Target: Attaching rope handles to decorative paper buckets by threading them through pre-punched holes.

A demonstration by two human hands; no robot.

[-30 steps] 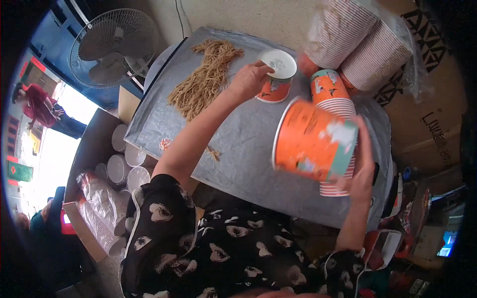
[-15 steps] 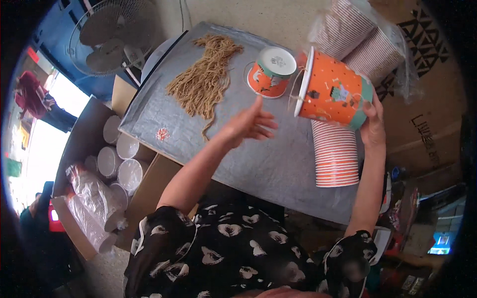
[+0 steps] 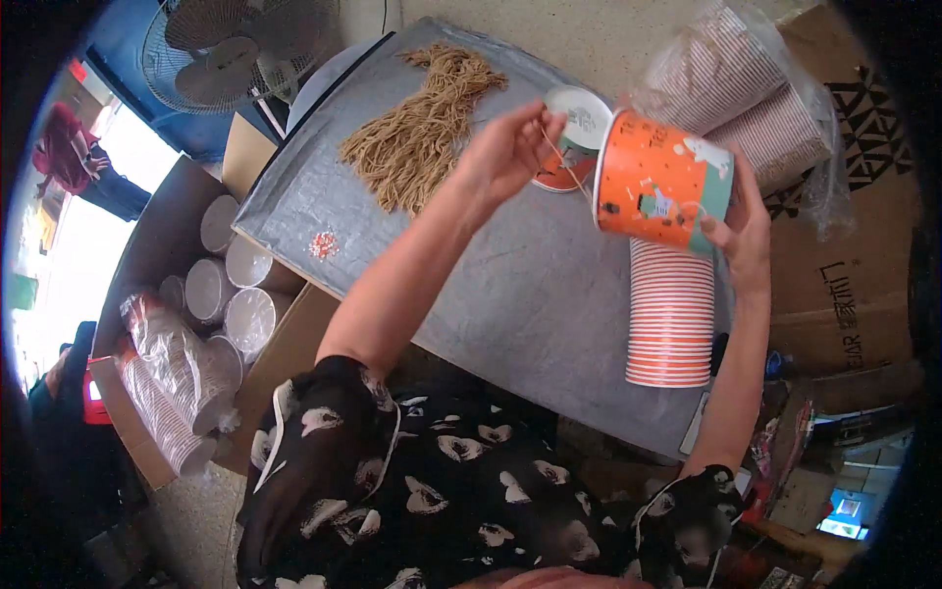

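Note:
My right hand (image 3: 746,236) grips the base end of an orange paper bucket (image 3: 655,177) with a green band and cartoon figures, tilted on its side with its rim toward the left. A thin tan string (image 3: 564,155) runs from the bucket's rim to my left hand (image 3: 508,152), which is closed on it at the fingertips. Behind my left hand, a similar bucket (image 3: 581,110) stands upside down on the grey-covered table (image 3: 491,294), partly hidden. Under the held bucket lies a nested stack of buckets (image 3: 670,329) with striped white and orange rims.
A heap of tan strings (image 3: 422,128) lies at the table's far left, with small red and white bits (image 3: 323,245) nearer. Bagged bucket stacks (image 3: 721,79) stand far right. A carton (image 3: 147,422) of buckets is at left, below a fan (image 3: 231,59).
My left hand has moved up and closed on the string at the bucket's rim. The held bucket has turned a little in my right hand.

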